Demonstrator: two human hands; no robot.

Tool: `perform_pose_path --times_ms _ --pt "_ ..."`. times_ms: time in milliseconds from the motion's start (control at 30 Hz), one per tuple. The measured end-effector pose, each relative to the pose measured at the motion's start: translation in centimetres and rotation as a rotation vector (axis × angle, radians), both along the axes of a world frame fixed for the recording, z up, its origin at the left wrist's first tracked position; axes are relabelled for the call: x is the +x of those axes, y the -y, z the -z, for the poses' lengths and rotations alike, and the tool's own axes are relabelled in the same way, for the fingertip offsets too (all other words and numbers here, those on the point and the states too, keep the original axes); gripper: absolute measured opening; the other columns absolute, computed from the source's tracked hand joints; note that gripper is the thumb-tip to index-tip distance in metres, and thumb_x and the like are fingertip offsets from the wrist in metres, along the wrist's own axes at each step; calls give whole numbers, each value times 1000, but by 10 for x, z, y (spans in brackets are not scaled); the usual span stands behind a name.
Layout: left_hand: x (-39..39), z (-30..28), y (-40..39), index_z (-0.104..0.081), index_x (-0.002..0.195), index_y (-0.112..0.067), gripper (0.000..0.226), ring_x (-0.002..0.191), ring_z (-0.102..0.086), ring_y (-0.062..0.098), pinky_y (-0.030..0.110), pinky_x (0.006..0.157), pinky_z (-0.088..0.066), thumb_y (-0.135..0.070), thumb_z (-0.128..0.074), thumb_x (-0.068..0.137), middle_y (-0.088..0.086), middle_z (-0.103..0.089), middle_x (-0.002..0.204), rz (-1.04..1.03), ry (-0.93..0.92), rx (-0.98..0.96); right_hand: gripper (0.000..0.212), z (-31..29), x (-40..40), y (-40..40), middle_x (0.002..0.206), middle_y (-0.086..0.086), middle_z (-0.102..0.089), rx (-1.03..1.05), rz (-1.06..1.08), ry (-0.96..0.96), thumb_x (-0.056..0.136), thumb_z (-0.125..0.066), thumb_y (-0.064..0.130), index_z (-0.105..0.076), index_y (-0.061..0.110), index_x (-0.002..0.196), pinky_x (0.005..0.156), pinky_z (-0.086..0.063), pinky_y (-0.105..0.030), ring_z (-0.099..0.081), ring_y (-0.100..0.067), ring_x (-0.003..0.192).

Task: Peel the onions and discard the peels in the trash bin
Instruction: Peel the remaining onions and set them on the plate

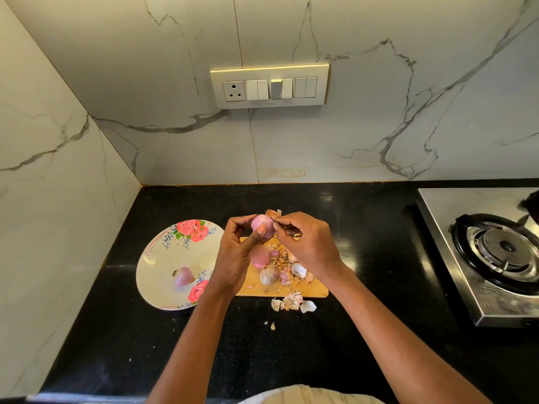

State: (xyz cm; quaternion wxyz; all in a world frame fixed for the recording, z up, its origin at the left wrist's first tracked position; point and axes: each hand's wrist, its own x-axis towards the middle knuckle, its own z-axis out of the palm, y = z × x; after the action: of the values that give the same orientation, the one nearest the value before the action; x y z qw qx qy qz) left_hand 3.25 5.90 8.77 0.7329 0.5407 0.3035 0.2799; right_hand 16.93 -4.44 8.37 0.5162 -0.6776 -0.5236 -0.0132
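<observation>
Black granite counter (291, 360), marble-look wall behind, switch panel (269, 86) on the wall. Gas stove (493, 252) at far right of the counter.

Both hands raised over the wooden cutting board (253, 282). Left hand (236, 255) grips a small pink onion (262, 225), fingers wrapped around it, thumb pressed on its front. Right hand (309, 243) touches the onion's right side, thumb and forefinger pinched together on a flap of dry peel (273, 212) that sticks up above the onion. Other right fingers curled in.

On the board under the hands: one peeled pink onion (259, 258), one unpeeled onion with pale papery skin (267, 276), and a heap of loose peels (288, 265) beside them. Small pink pieces in the heap, possibly more onion bits, hard to tell at this resolution.

More peels (293, 301) lie off the board's near edge on the counter, plus a few small flakes closer to the person.

Floral plate (163, 258) just left of the board, partly under the left wrist. One peeled onion (183, 276) sits on it, near the centre.
</observation>
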Motion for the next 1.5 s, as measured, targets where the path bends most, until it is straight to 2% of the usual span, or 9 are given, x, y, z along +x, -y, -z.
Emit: perform_pose_path --times_ms 100,233,367,533,633,733,867,1267,1500 --pt "-2 -2 2 -59 124 -19 48 124 -61 32 40 98 -56 -30 -78 81 13 -58 132 34 17 -1 18 -1 2 -2 98 -5 -75 14 63 3 91 -75 16 -75 5 105 79 -55 -11 -69 -7 88" --pt "-2 -9 3 -58 126 -16 43 123 -64 29 30 91 -58 -18 -70 85 14 -59 133 100 88 -69 14 -4 7 -4 94 4 -75 32 130 -183 93 -71 15 -75 8 104 77 -57 -15 -70 -3 86" --pt "-4 -11 1 -56 131 -13 44 120 -66 30 30 92 -59 -13 -64 87 11 -64 131 109 142 -160 17 0 17 -3 95 8 -73 -70 183 -304 96 -67 21 -74 15 110 77 -61 -25 -70 -5 88" --pt "-2 -13 -1 -57 135 -18 45 122 -65 33 37 102 -55 -19 -62 90 12 -64 133 78 130 -165 19 3 17 -1 105 6 -73 -183 100 -189 97 -67 19 -74 18 115 80 -55 -15 -66 0 93" --pt "0 -13 -1 -59 132 -19 42 122 -65 32 37 102 -55 -22 -62 90 15 -62 135 64 95 -123 22 0 12 -2 113 0 -71 -156 59 -226 99 -65 25 -73 16 118 80 -52 -9 -66 -1 96" --pt "1 -13 -1 -58 132 -21 46 124 -64 29 40 103 -54 -27 -67 87 13 -62 134 50 63 -46 31 -5 4 -4 116 2 -72 -145 -79 -349 93 -72 28 -70 17 123 85 -57 -18 -68 -3 103" --pt "1 -12 -1 -58 133 -21 49 125 -63 30 43 104 -53 -28 -69 85 13 -62 135 56 47 -23 33 -3 4 -4 111 2 -75 -91 -54 -324 89 -77 25 -74 15 119 88 -60 -28 -70 -7 103" --pt "-2 -8 2 -62 126 -21 48 126 -60 31 34 96 -56 -22 -74 80 14 -62 132 41 87 -3 18 3 -6 1 99 -9 -74 57 60 70 88 -76 10 -74 2 104 85 -54 -12 -66 -4 94" --pt "-3 -11 6 -63 122 -22 42 124 -61 28 32 92 -56 -16 -72 82 3 -67 124 73 111 20 12 -2 -6 -5 90 3 -73 48 132 -208 89 -76 13 -73 10 100 75 -58 -19 -70 -5 82"
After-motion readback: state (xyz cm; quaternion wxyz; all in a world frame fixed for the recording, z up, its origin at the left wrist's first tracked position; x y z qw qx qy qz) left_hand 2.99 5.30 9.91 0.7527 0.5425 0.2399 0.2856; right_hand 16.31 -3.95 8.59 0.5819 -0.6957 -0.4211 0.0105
